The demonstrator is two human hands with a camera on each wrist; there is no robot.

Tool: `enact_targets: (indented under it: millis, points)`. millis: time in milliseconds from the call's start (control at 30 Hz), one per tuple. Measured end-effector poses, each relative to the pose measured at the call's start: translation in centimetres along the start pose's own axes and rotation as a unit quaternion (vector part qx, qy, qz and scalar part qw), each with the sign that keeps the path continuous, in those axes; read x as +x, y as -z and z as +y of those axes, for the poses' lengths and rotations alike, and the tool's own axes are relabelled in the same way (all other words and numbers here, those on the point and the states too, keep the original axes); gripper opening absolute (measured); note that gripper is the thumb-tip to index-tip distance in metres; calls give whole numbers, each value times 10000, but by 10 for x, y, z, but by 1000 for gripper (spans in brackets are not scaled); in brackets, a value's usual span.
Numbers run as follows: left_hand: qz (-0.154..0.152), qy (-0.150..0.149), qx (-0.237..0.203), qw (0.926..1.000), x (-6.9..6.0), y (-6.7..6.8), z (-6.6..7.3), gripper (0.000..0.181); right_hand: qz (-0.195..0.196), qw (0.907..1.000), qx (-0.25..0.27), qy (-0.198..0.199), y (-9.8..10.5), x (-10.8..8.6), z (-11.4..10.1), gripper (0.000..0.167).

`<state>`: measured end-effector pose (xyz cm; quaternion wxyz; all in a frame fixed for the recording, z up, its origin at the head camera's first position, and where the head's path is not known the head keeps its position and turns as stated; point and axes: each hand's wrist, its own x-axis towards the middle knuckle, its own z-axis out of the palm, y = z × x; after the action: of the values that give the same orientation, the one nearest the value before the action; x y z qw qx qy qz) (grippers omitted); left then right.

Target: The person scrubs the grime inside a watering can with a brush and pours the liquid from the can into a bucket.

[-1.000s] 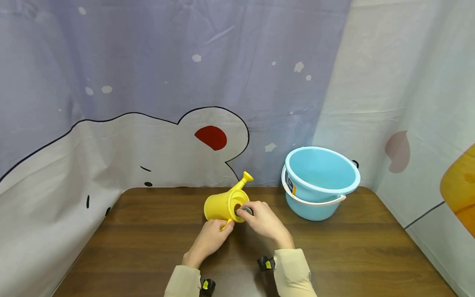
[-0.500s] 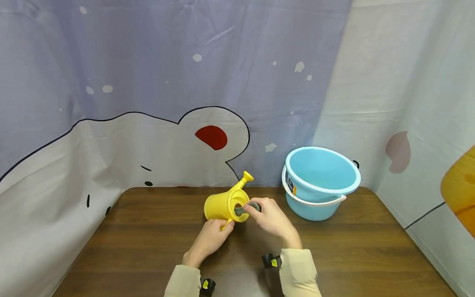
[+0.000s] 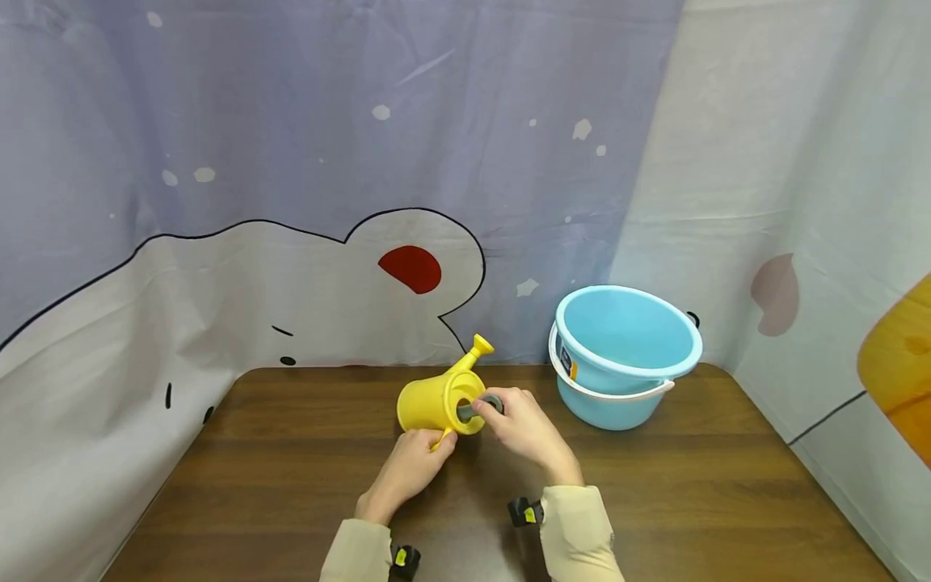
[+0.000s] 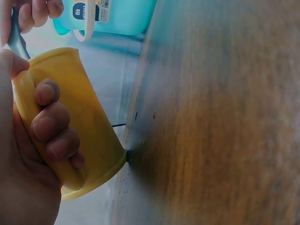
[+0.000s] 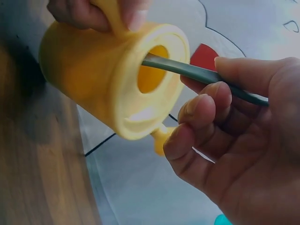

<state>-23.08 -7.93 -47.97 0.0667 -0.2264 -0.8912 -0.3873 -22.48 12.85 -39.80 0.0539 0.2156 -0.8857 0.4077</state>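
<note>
A yellow watering can (image 3: 425, 404) lies tilted over the table, its round opening turned right toward the right hand. My left hand (image 3: 413, 465) grips its handle, fingers curled round it in the left wrist view. My right hand (image 3: 527, 428) pinches a slim grey-green handle (image 5: 187, 70) between thumb and fingers. That handle has a rounded end (image 3: 496, 402) and runs into the can's opening. Its far end is hidden inside, so what kind of tool it is cannot be seen. The can's lower edge is at or just above the table.
A light blue bucket (image 3: 617, 412) with a white handle stands at the back right of the wooden table (image 3: 291, 485), with a light blue basin (image 3: 625, 327) set in its top. Small drops (image 4: 154, 115) dot the tabletop. A printed curtain (image 3: 291, 162) hangs behind.
My right hand has drawn the grey-green handle rightward, partly out of the can, then moved slightly back in. My left hand and the watering can have stayed in place.
</note>
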Motion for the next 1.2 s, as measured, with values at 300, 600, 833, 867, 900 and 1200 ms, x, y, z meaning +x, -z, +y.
enact_targets:
  millis: [300,600,833,867,900,1200]
  points:
    - [35,-74,116,9999,1,0,0,47,-23,9996,-152,220,-19,7,2,19]
    - [-8,-54,101,9999,0,0,1,47,-123,9995,-160,229,-20,4,0,15]
    - [-45,-5,17,10000,-1,1,1,47,-102,9998,-74,173,-11,2,-3,15]
    - [-53,0,1,10000,-1,1,1,47,-103,9998,-54,145,-10,1,-3,15]
    - [-60,2,-6,10000,-1,1,1,47,-104,9999,-43,117,-9,1,-3,15]
    - [-17,-28,8,10000,-1,0,0,47,116,9999,84,9,-6,-2,-4,16]
